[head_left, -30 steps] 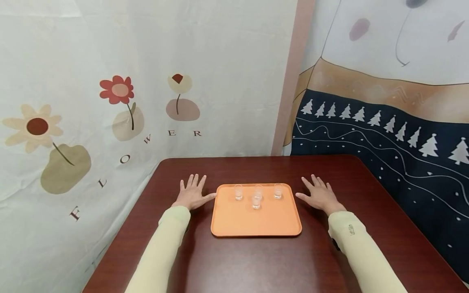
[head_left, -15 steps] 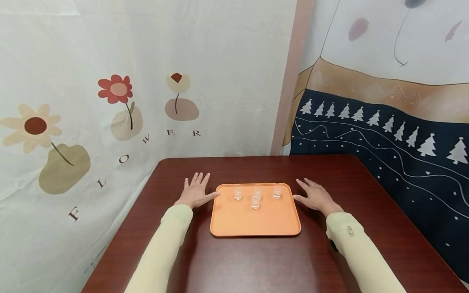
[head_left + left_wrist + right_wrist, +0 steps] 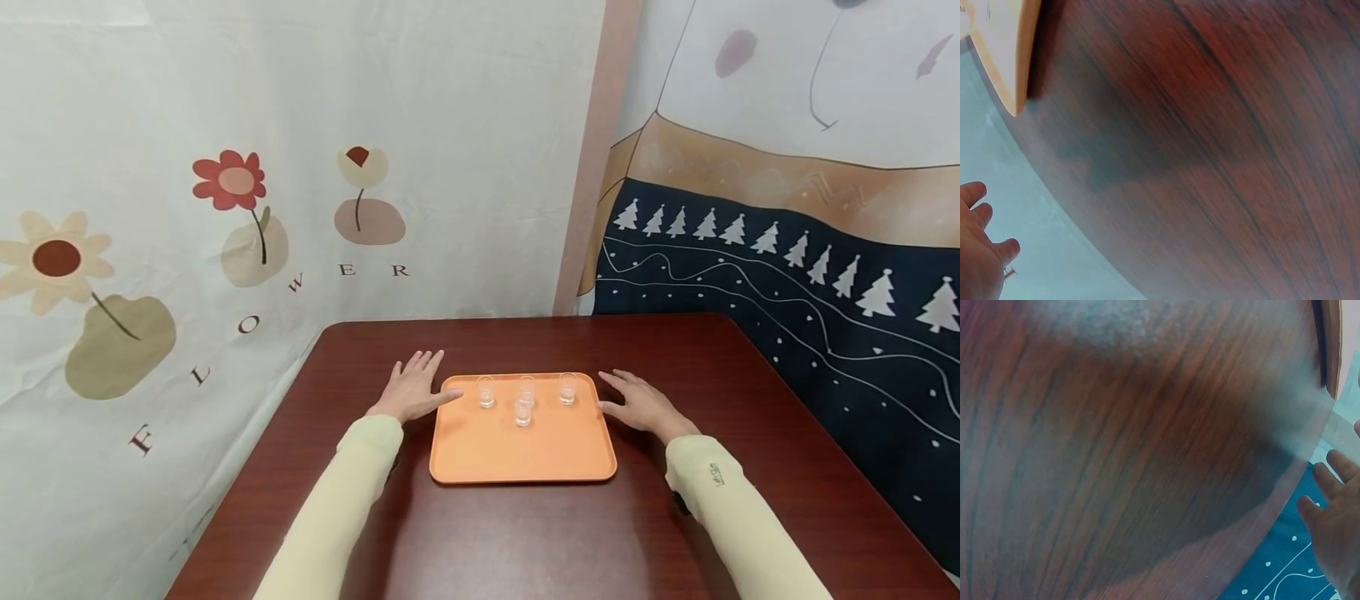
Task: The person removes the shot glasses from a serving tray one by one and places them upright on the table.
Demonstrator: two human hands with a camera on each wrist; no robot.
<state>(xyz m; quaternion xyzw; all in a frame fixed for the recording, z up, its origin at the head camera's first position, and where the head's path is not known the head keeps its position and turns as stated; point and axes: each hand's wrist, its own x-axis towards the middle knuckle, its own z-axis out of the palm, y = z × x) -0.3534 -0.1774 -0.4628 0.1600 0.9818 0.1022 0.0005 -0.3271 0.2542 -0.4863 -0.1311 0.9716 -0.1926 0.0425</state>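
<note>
An orange tray (image 3: 517, 458) lies on the table in the head view, bearing several small clear glasses. One glass (image 3: 487, 393) is at left, another glass (image 3: 567, 390) at right, and a nearer glass (image 3: 523, 413) partly overlaps one behind it. My left hand (image 3: 407, 395) has its fingers spread, the thumb reaching over the tray's left rim towards the left glass. Beside the right rim is my right hand (image 3: 643, 407), fingers extended and thumb at the edge. The wrist views show part of each hand, left (image 3: 979, 262) and right (image 3: 1338, 525), holding nothing.
The dark red wooden table (image 3: 517, 542) extends around the tray. Behind it hangs a pale cloth (image 3: 480, 167) printed with flowers and letters. A dark blue cloth (image 3: 750, 292) with white trees is on the right. A tray corner (image 3: 1019, 69) enters the left wrist view.
My left hand has moved right, its thumb now over the tray's left rim. My right hand has shifted slightly left to the right rim. The tray and glasses look unmoved.
</note>
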